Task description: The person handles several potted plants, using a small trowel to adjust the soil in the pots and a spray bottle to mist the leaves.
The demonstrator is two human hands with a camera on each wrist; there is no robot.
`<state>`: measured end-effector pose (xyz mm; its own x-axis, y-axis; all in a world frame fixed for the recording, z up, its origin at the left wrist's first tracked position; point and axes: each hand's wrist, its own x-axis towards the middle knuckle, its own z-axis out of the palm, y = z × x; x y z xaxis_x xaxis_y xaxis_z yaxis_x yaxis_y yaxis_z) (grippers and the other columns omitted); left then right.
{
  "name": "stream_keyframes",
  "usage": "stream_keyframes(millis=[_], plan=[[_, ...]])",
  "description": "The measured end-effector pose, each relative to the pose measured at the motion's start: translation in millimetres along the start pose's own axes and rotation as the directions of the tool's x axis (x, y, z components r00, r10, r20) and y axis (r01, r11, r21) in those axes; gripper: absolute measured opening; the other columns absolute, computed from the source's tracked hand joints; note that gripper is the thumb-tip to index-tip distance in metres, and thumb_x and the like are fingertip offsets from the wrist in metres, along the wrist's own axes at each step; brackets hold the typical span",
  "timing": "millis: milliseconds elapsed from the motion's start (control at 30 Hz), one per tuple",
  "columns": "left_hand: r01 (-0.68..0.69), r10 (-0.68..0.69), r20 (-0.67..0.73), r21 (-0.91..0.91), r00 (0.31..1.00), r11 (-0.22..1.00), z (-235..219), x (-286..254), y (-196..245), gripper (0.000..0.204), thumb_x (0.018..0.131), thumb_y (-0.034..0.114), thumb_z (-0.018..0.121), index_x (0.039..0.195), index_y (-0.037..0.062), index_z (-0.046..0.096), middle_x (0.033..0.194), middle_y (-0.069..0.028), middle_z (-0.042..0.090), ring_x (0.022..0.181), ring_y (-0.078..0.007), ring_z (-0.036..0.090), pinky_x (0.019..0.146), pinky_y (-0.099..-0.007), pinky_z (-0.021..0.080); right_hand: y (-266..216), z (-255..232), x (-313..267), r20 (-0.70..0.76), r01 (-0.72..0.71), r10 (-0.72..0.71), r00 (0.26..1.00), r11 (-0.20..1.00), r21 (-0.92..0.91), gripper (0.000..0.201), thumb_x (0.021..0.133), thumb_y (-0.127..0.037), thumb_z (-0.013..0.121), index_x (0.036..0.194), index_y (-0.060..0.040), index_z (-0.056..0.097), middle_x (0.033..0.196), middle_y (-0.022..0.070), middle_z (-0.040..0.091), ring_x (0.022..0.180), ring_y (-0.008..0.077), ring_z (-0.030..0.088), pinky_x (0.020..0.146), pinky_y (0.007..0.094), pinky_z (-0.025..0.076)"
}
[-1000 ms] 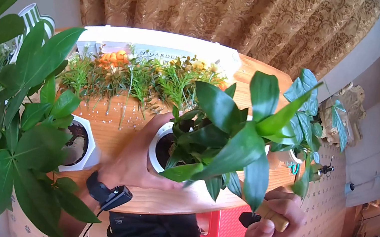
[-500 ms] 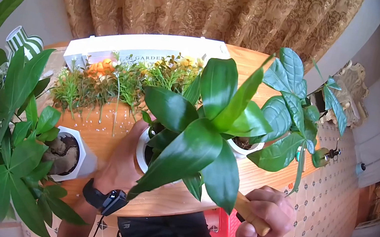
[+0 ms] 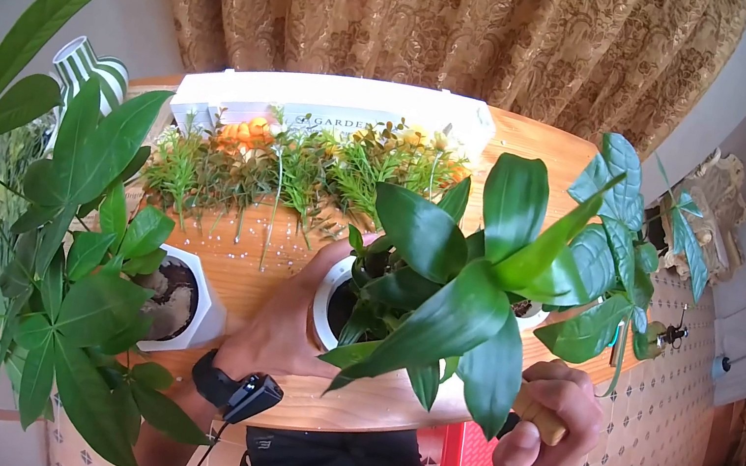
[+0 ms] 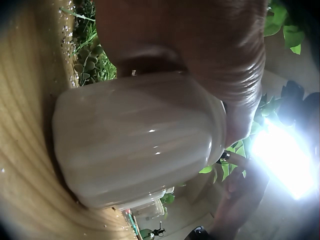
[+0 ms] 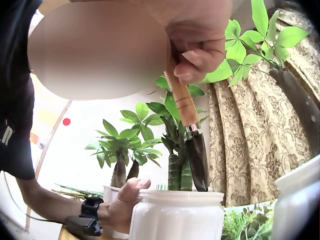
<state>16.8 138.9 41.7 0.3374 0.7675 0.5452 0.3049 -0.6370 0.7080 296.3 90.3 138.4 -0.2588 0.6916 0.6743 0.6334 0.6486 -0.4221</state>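
Note:
My left hand (image 3: 282,322) grips the side of a glossy white plant pot (image 4: 135,145), with the thumb near its rim in the right wrist view. The pot stands on the wooden table and holds dark soil and a plant (image 3: 448,316) with broad green leaves and thick ringed stems. My right hand (image 3: 560,416) holds a small trowel by its wooden handle (image 5: 182,102), above the pot's near right side. Its dark metal blade (image 5: 196,157) points down, with the tip just inside the rim beside the stems; the rim hides the tip.
A white pot (image 3: 207,314) with a large leafy plant stands at the left. Behind lie artificial greenery (image 3: 304,171) and a white box (image 3: 336,105). Another leafy plant (image 3: 615,246) stands at the right. Below the table's front edge is a red stool (image 3: 464,461).
The head view swung and came back, shifting everything in it. My left hand keeps its hold on the pot, while the trowel handle in my right hand has changed its tilt slightly.

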Motion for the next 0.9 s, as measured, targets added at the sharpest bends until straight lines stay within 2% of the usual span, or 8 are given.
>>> stream_keyframes(millis=[267, 300, 333, 467, 533, 567, 667, 900], plan=[[-0.143, 0.14, 0.059, 0.043, 0.988, 0.989, -1.2, -5.4, -15.0, 0.123, 0.059, 0.02, 0.1, 0.158, 0.0036, 0.029, 0.148, -0.0129, 0.053, 0.136, -0.0231, 0.052, 0.116, -0.0379, 0.038, 7.0, -2.5, 2.9, 0.068, 0.12, -0.119, 0.991, 0.993, -0.007, 0.039, 0.101, -0.036, 0.052, 0.111, 0.0011, 0.048, 0.083, 0.0188, 0.065, 0.071, 0.0266, 0.063, 0.067, 0.0377, 0.05], [0.112, -0.097, 0.086, -0.206, 0.992, 0.972, 1.5, -3.8, -19.6, 0.122, 0.06, 0.019, 0.1, 0.158, 0.004, 0.029, 0.147, -0.0124, 0.053, 0.134, -0.0219, 0.053, 0.114, -0.0373, 0.039, 8.4, -3.8, 0.9, 0.065, 0.073, -0.072, 0.995, 0.997, -0.013, 0.032, 0.09, -0.03, 0.061, 0.104, -0.0015, 0.058, 0.09, 0.0152, 0.068, 0.074, 0.029, 0.067, 0.064, 0.0375, 0.052], [0.356, -0.312, 0.17, -0.427, 0.935, 0.831, 3.2, -1.0, -21.2, 0.121, 0.061, 0.018, 0.099, 0.158, 0.0045, 0.029, 0.147, -0.0119, 0.052, 0.132, -0.0208, 0.054, 0.113, -0.0367, 0.041, 9.7, -4.7, -0.9, 0.062, 0.024, -0.023, 0.998, 1.0, -0.019, 0.027, 0.079, -0.024, 0.069, 0.097, -0.0041, 0.068, 0.097, 0.0116, 0.07, 0.076, 0.0313, 0.07, 0.062, 0.0372, 0.055], [0.425, -0.365, 0.229, -0.612, 0.902, 0.667, -2.0, 18.5, 8.9, 0.113, 0.065, 0.014, 0.098, 0.156, 0.0047, 0.031, 0.143, -0.0112, 0.055, 0.124, -0.0186, 0.057, 0.109, -0.0354, 0.045, 9.2, -4.1, -4.2, 0.001, 0.035, -0.035, 0.999, 0.999, -0.023, 0.026, 0.078, -0.024, 0.07, 0.096, -0.0046, 0.068, 0.097, 0.0115, 0.071, 0.077, 0.0308, 0.071, 0.062, 0.0367, 0.055], [0.607, -0.578, 0.343, -0.711, 0.74, 0.354, -10.6, 28.9, 35.1, 0.103, 0.068, 0.015, 0.096, 0.152, 0.0043, 0.036, 0.136, -0.0122, 0.059, 0.12, -0.0224, 0.061, 0.105, -0.0381, 0.048, 4.0, -7.1, -1.0, 0.017, 0.107, -0.106, 0.994, 0.993, -0.041, 0.041, 0.105, -0.041, 0.05, 0.11, -0.001, 0.046, 0.078, 0.0157, 0.062, 0.067, 0.0248, 0.062, 0.065, 0.0375, 0.05], [0.658, -0.654, 0.413, -0.732, 0.634, 0.175, -11.2, 32.1, 40.2, 0.098, 0.07, 0.016, 0.094, 0.149, 0.0041, 0.039, 0.132, -0.0127, 0.06, 0.118, -0.0243, 0.063, 0.103, -0.0394, 0.049, 3.7, -10.6, -1.9, 0.012, 0.101, -0.1, 0.995, 0.994, -0.044, 0.041, 0.105, -0.041, 0.05, 0.11, -0.001, 0.046, 0.078, 0.0157, 0.062, 0.067, 0.0248, 0.062, 0.065, 0.0375, 0.05], [0.68, -0.651, 0.424, -0.706, 0.63, 0.198, -5.8, 33.1, 32.1, 0.098, 0.069, 0.016, 0.094, 0.149, 0.0041, 0.039, 0.132, -0.0129, 0.06, 0.118, -0.0248, 0.063, 0.103, -0.0397, 0.049, 6.5, -18.0, -9.8, 0.024, 0.15, -0.149, 0.989, 0.988, -0.029, 0.045, 0.106, -0.047, 0.048, 0.107, -0.0022, 0.045, 0.075, 0.0141, 0.06, 0.06, 0.0222, 0.058, 0.058, 0.0351, 0.048], [0.728, -0.659, 0.427, -0.628, 0.619, 0.277, 7.0, 39.2, 25.2, 0.097, 0.068, 0.018, 0.095, 0.148, 0.0039, 0.04, 0.132, -0.0139, 0.06, 0.118, -0.0265, 0.063, 0.102, -0.0407, 0.049, 29.6, -19.4, -37.6, -0.335, 0.337, -0.267, 0.904, 0.925, 0.173, 0.045, 0.105, -0.048, 0.049, 0.103, -0.0034, 0.042, 0.072, 0.0118, 0.052, 0.046, 0.0165, 0.045, 0.042, 0.0306, 0.039]])
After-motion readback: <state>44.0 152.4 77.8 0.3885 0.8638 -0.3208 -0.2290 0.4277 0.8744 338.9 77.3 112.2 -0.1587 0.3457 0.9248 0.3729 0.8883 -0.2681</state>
